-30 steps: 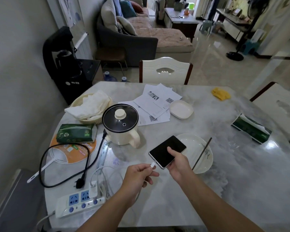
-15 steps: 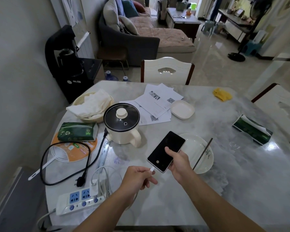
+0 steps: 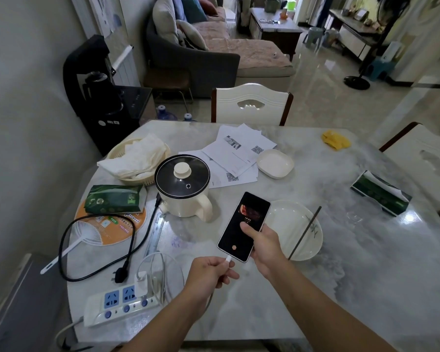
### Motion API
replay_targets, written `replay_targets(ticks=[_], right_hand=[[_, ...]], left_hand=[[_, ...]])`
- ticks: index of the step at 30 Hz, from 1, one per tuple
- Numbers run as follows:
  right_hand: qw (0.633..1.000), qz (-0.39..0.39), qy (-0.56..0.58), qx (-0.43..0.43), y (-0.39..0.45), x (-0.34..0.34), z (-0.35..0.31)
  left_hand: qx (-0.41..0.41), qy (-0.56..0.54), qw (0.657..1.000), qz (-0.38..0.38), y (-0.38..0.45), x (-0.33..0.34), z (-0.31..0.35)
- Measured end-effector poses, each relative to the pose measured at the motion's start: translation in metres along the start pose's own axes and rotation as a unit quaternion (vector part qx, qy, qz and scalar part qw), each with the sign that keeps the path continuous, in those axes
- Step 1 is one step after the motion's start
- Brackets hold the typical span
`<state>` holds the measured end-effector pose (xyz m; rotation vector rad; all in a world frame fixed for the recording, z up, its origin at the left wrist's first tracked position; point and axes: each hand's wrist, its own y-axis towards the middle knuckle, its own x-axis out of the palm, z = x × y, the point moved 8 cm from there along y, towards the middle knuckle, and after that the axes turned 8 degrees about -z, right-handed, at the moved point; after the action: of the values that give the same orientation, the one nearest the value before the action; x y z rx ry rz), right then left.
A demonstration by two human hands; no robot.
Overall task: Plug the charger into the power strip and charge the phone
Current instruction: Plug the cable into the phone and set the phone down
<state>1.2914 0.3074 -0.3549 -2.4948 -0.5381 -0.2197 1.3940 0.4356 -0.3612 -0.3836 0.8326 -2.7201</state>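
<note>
My right hand (image 3: 266, 247) holds a black phone (image 3: 244, 226) above the table, its screen lit with a lock screen. My left hand (image 3: 210, 274) pinches the white cable plug (image 3: 228, 259), which sits in the port at the phone's bottom edge. The white cable (image 3: 154, 265) loops back across the table to a white charger (image 3: 141, 283) standing in the right-hand socket of the white power strip (image 3: 117, 304) near the front left edge.
A cream electric pot (image 3: 183, 189) with its black unplugged cord (image 3: 99, 250) stands left of the phone. A white plate (image 3: 296, 231) with chopsticks lies behind my right hand. Papers, a small dish, a basket, a green packet, a fan and a tissue pack lie around.
The phone has turned more upright and its screen has lit up. The plug in my left hand has gone from just beside the port into it.
</note>
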Motion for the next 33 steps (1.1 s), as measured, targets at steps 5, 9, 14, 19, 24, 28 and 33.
replay_targets(ticks=[5,9,14,19,24,28,33], right_hand=[[1.000,0.008,0.018,0.004,-0.004,-0.005,0.012],[0.999,0.010,0.033,0.018,-0.004,-0.006,0.022],[0.999,-0.012,0.016,0.038,-0.001,-0.003,0.035],[0.992,-0.045,-0.048,0.111,0.008,0.002,0.064],[0.983,-0.035,-0.114,0.139,0.026,-0.003,0.081],[0.979,-0.004,-0.160,0.128,0.037,-0.022,0.091],[0.951,0.041,-0.282,0.120,0.043,-0.035,0.095]], left_hand=[[-0.002,0.010,1.000,0.017,0.001,-0.001,-0.005],[-0.011,0.028,0.999,0.019,0.000,-0.004,-0.008],[-0.036,0.141,0.989,-0.004,-0.003,-0.009,-0.009],[0.022,0.400,0.912,-0.082,-0.029,-0.016,0.020],[0.023,0.275,0.954,-0.120,-0.079,-0.047,0.039],[0.051,0.258,0.958,0.112,-0.099,-0.123,0.036],[-0.009,0.334,0.919,0.208,-0.115,-0.183,0.000]])
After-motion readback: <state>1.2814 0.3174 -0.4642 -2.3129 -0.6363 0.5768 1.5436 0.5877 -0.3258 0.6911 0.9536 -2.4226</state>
